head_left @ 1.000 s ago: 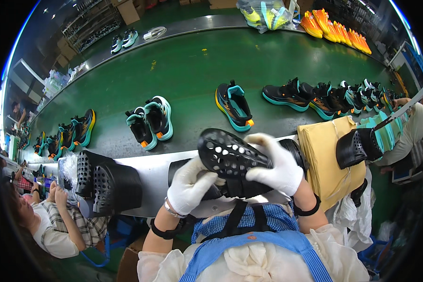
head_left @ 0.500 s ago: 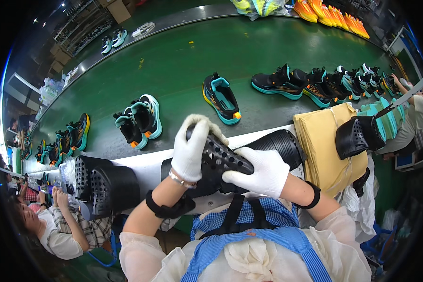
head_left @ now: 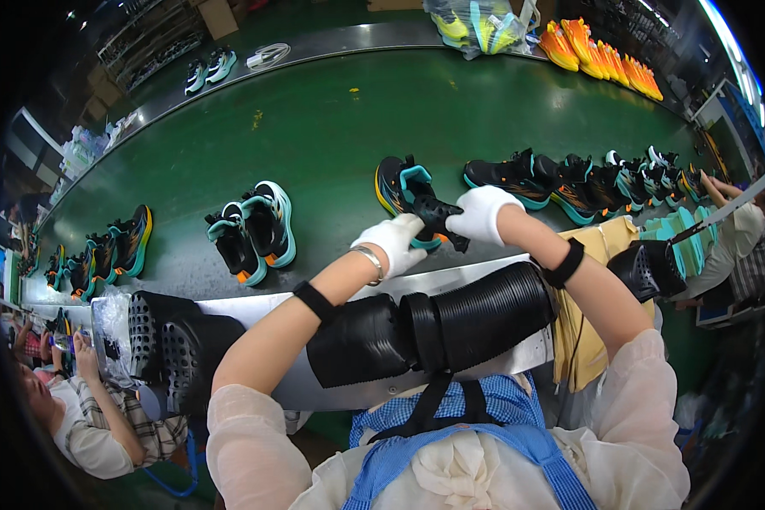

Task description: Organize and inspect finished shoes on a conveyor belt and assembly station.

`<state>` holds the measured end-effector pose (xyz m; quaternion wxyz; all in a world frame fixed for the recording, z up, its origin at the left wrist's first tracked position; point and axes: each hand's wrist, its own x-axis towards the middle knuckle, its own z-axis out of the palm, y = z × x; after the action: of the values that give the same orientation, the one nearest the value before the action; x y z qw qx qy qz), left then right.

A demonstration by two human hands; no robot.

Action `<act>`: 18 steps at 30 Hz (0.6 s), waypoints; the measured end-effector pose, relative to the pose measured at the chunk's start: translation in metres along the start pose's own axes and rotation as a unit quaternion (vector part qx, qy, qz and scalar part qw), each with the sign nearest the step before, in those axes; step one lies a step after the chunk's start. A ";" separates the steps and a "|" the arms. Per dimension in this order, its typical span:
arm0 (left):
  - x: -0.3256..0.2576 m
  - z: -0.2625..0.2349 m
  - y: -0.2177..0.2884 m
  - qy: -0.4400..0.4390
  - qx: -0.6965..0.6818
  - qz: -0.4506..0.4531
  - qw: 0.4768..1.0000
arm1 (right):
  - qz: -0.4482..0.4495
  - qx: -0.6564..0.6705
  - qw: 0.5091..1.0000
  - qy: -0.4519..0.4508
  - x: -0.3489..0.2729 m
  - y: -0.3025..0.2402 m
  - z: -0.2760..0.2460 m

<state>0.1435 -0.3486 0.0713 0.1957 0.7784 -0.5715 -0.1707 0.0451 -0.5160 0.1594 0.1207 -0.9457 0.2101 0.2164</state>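
Note:
A black perforated plastic shoe insert (head_left: 436, 214), curved and dotted with holes, is pinched between my two white-gloved hands. It lies over the opening and heel of a black sneaker (head_left: 388, 180) with teal lining and a yellow-teal sole. My left hand (head_left: 397, 242) closes on the insert's near left side, by the sneaker's heel; its fingertips are partly hidden. At the right end, my right hand (head_left: 483, 212) grips the insert. How far it reaches into the sneaker cannot be made out.
Nested ribbed black inserts (head_left: 484, 310) lie on a metal ledge (head_left: 289, 365) before me. More inserts (head_left: 191, 353) stand left. A sneaker pair (head_left: 255, 229) and a sneaker row (head_left: 518, 178) rest on the green conveyor (head_left: 331, 127). Tan paper sheets (head_left: 574, 340) lie right. Other people sit both sides.
Both hands have moved forward and away from my body, carrying the insert from above the ledge to the sneaker on the conveyor. The insert is now over the sneaker's opening.

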 end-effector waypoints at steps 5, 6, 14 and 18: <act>0.010 0.010 -0.012 -0.041 -0.011 -0.011 0.999 | 0.006 -0.051 0.998 -0.027 0.053 -0.034 -0.003; 0.010 0.011 -0.015 -0.052 -0.019 -0.026 0.998 | -0.001 -0.076 0.997 0.015 0.061 -0.043 0.006; 0.048 0.038 -0.020 -0.153 -0.049 -0.137 0.977 | 0.071 -0.144 0.983 0.084 0.100 -0.076 0.043; 0.059 0.040 -0.026 -0.203 -0.036 -0.172 0.963 | -0.018 -0.057 0.997 0.039 0.101 -0.063 0.036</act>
<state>0.1628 -0.4027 0.0215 0.0710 0.8064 -0.4503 -0.3767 0.1434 -0.4835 0.0896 0.0618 -0.9624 0.1852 0.1888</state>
